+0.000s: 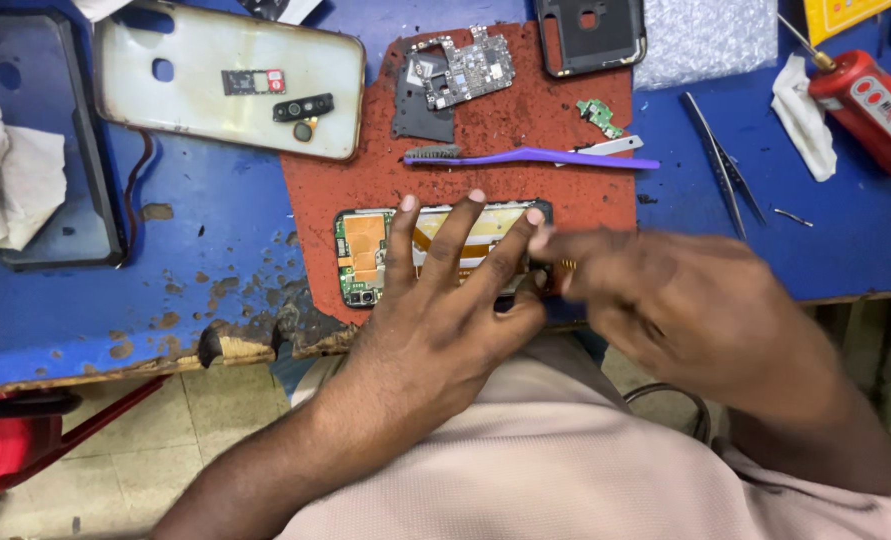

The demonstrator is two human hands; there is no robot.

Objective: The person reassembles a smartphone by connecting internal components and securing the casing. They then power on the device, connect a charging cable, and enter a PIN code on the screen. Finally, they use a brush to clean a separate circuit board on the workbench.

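Head view of a worn blue counter (85, 300) with a red-brown work mat (525, 180) at its middle. The landmark is the opened smartphone body with its back cover off, showing green boards and an orange-brown flex ribbon (365, 255); it lies flat on the near edge of the mat, close to the counter's chipped front edge.

The left hand (435, 300) rests over the phone with fingers spread and released, fingertips on its far edge, pinning it down rather than gripping. The right hand (665, 290) is blurred at the phone's right end; its fingers are drawn together there, but whether they pinch anything cannot be told.

Progress, as judged from the layout: disassembly looks well advanced. Beyond the phone lie a bare grey-green main circuit board (470, 68) on a dark shield plate, a small green sub-board (597, 115), and a purple-handled brush (535, 157). Beyond and to the left of the phone sits a pale translucent back cover holding small loose parts (230, 80). The frame with its ribbon remains to be dealt with.

Right of the phone lie slim metal tweezers (725, 170), a white crumpled tissue (803, 115) and a red cylindrical tool (870, 105). A dark phone case (590, 35) lies beyond the mat. The hands themselves hide the phone's right half.
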